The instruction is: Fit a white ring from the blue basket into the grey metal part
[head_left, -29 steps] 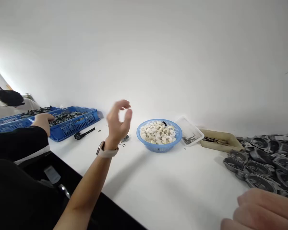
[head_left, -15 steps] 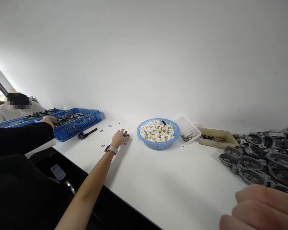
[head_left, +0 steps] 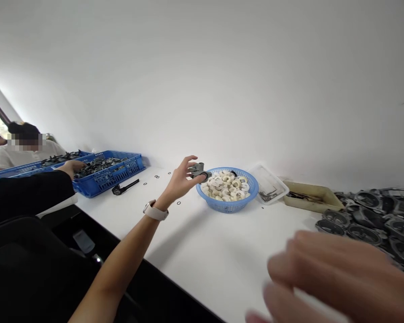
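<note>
Grey part pinched by left hand, seen against the left rim of the blue basket.
The part is partly covered by the hand; whether the rim is touched cannot be told. The right hand is blurred and cut off at lower right; its grip cannot be told. Room for moving is offered by the white table between basket and front edge.

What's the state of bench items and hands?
Left hand: holding gray part
Gray part: held above table
Right hand: blurred, grip unclear
Blue basket: filled with pale parts
Blue crates: holding dark parts
White tray: holding metal pieces
Beige box: holding dark items
Black watch: unworn
Black rings: loose
Gray housings: piled
</note>
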Action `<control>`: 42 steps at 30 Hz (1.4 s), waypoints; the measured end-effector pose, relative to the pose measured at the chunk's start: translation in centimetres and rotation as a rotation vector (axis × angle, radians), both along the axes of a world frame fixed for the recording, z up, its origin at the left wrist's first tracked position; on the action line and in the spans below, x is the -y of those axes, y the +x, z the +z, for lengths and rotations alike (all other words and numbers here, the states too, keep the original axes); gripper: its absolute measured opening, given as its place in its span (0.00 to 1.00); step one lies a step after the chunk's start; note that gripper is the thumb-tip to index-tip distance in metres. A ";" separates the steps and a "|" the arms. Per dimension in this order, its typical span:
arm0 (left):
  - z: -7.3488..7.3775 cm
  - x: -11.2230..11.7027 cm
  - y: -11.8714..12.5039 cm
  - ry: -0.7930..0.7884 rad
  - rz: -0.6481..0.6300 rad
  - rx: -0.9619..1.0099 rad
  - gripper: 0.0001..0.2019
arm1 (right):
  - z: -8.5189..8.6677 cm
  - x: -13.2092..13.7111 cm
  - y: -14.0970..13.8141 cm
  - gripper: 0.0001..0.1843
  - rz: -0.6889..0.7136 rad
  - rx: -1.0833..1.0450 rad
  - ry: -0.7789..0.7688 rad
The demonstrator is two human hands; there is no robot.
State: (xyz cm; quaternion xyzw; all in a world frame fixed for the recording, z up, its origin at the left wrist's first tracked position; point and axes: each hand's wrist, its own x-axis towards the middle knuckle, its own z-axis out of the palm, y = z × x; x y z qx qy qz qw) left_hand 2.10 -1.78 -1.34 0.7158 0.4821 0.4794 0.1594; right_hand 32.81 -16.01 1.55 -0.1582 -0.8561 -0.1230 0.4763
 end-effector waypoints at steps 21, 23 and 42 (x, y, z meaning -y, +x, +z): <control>-5.1 4.4 13.0 -0.956 -0.608 1.045 0.21 | -1.1 -9.6 2.3 0.33 -0.215 0.448 -0.721; -4.9 4.8 13.3 -0.940 -0.584 1.116 0.19 | -0.9 -9.7 2.3 0.31 -0.211 0.419 -0.703; -7.9 8.2 17.6 -0.919 -0.454 1.342 0.32 | -1.6 -11.3 3.0 0.10 -0.311 0.416 -0.737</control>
